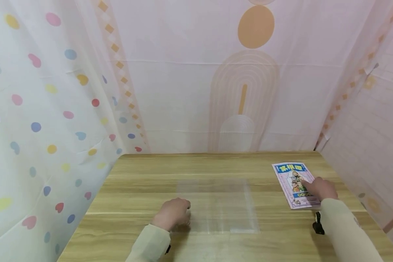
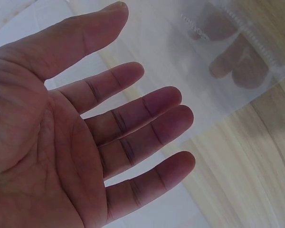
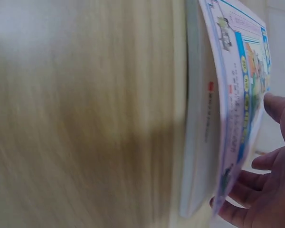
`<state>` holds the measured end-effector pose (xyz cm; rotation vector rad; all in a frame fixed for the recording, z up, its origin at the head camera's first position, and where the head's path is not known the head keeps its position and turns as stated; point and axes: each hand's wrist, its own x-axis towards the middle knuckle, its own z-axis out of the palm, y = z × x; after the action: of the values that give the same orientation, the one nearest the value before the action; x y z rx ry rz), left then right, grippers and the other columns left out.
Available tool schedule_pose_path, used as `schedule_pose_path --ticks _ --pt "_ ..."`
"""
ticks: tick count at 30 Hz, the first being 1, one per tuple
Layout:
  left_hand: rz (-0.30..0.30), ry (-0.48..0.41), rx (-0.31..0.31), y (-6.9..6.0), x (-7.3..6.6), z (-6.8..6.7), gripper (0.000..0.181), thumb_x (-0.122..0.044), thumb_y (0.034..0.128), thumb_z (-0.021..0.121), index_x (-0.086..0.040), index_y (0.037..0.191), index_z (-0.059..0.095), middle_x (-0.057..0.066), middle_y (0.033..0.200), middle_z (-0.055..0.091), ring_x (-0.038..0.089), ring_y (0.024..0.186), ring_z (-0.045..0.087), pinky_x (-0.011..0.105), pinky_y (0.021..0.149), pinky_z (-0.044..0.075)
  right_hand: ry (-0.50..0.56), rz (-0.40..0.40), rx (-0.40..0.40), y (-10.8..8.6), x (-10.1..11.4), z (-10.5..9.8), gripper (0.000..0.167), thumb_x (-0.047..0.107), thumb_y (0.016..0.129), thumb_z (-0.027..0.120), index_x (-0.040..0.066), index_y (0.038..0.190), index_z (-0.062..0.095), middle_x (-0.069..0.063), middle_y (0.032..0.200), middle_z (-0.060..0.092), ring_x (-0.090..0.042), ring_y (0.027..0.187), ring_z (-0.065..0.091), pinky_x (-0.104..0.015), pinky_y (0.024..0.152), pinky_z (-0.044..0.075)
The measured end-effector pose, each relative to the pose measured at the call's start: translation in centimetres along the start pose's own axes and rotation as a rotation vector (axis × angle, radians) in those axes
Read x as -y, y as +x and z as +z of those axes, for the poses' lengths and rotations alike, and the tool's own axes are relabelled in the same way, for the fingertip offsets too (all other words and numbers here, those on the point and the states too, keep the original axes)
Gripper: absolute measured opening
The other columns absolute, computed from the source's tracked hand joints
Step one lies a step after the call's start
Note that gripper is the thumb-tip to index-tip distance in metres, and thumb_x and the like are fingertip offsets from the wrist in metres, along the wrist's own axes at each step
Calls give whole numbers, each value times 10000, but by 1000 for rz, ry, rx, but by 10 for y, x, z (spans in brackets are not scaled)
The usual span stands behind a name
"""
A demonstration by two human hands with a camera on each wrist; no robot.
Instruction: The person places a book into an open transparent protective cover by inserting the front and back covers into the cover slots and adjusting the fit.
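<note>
A clear plastic book cover (image 1: 216,207) with faint seams lies flat on the wooden table. Over its left edge hovers my left hand (image 1: 174,214); the left wrist view shows its fingers spread, holding nothing. Translucent plastic (image 2: 199,61) with lettering and brown rounded shapes appears beyond those fingers. To the right is a pink and blue book (image 1: 294,185) with cartoon figures on its front. My right hand (image 1: 322,189) grips its right side, thumb on the front. In the right wrist view, the book's front cover (image 3: 232,95) bows away from the pages (image 3: 199,137).
The wooden table (image 1: 144,171) meets a pale patterned curtain (image 1: 183,102) at the back. A dotted curtain (image 1: 52,145) hangs on the left, and another curtain (image 1: 376,145) runs along the right side. A black strap piece (image 1: 318,223) hangs under the right wrist.
</note>
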<state>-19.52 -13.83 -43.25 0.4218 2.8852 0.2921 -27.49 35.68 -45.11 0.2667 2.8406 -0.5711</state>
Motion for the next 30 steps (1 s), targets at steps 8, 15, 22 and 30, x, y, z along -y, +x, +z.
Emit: schedule_pose_path --ticks 8,15,22,30 --pt "10 20 -16 1 -4 0 243 -90 729 755 -43 961 702 83 884 685 269 802 647 456 710 537 -2 3 -27 5 -3 12 572 383 1011 474 -181 944 541 -216 780 541 -321 729 527 -433 652 468" --pt "6 16 -33 2 -4 1 217 -141 761 774 -37 937 702 85 877 695 268 799 655 452 717 541 -27 46 -64 10 0 20 593 343 990 545 -246 1046 513 -374 932 511 -436 850 518 -493 660 484" --pt "-24 -21 -31 3 -4 4 175 -181 776 769 -60 873 685 64 845 682 225 737 618 444 695 532 26 113 -57 7 8 18 560 292 986 555 -252 1096 481 -362 943 472 -471 904 463 -545 744 453" --pt "-29 3 -42 4 -5 5 182 -207 791 774 -74 835 657 47 803 654 213 712 598 427 665 523 139 158 -38 3 8 13 592 288 963 586 -261 1151 464 -321 920 474 -425 877 449 -507 753 440"
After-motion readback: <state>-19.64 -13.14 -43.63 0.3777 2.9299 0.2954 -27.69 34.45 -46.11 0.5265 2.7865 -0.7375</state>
